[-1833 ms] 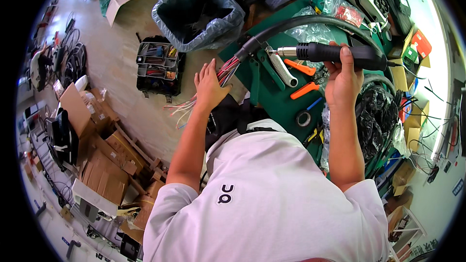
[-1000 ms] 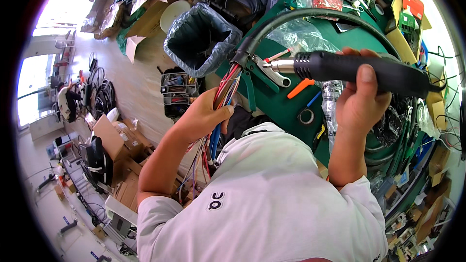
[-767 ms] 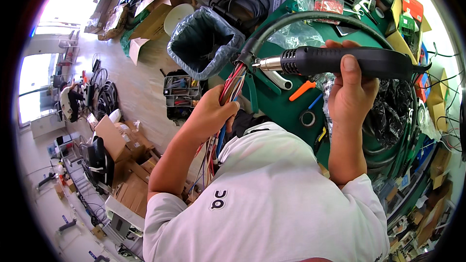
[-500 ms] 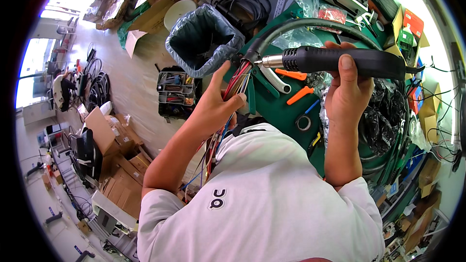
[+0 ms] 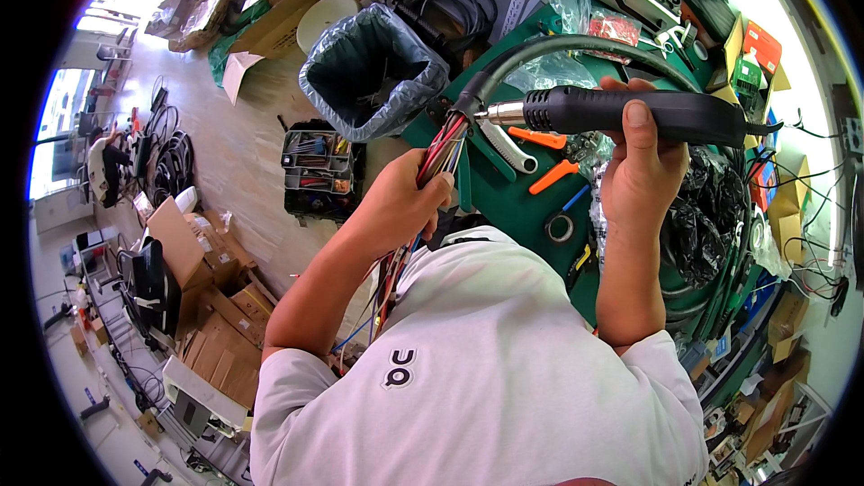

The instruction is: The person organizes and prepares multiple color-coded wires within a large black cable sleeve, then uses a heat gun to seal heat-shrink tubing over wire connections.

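Note:
A bundle of red, white, blue and other coloured wires [image 5: 446, 142] comes out of the cut end of a thick black cable [image 5: 517, 54]. My left hand [image 5: 400, 202] is closed around these wires just below the cable end, and their loose ends hang down past my wrist. In my right hand [image 5: 643, 157] is a black heat gun [image 5: 706, 117], held level with my thumb along its body. Its metal nozzle [image 5: 504, 114] points left, its tip close to where the wires leave the cable. Whether the nozzle touches them, I cannot tell.
On the green work mat [image 5: 526, 234] lie orange-handled tools [image 5: 553, 176], a tape roll [image 5: 559, 229] and a black plastic bag [image 5: 706, 229]. A lined bin [image 5: 369, 72] and a tool box [image 5: 319, 171] stand to the left. Cardboard boxes [image 5: 220, 333] are stacked at lower left.
My left index finger, stretched up toward the cable end before, has curled down around the wires. The heat gun keeps nearly the same place beside the cable end.

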The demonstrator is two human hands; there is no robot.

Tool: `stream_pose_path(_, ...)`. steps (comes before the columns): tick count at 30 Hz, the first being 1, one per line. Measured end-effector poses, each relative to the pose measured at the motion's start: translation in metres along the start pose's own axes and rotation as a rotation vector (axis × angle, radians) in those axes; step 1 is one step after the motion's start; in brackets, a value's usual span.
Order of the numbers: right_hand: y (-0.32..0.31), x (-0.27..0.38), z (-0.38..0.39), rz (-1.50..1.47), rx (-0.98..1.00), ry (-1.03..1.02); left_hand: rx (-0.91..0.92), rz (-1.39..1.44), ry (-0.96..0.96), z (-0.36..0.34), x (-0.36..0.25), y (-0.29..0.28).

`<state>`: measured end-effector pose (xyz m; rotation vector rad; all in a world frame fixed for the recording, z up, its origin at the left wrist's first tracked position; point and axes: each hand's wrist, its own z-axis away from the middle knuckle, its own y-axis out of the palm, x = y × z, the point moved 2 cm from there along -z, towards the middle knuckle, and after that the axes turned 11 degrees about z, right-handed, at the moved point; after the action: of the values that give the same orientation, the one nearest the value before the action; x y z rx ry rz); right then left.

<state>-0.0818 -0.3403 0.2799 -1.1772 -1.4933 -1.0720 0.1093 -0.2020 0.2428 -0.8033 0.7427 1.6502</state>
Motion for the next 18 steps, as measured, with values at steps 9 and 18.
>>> stream_pose_path(9,0.0048,0.0041,0.0004,-0.063,-0.009,0.038,-0.002,-0.005,-0.005,-0.0002,0.0006,-0.0006)
stream_pose_path(18,0.0037,-0.0022,-0.0002,0.024,0.010,0.031,0.003,-0.009,-0.005,-0.0013,0.0018,-0.0021)
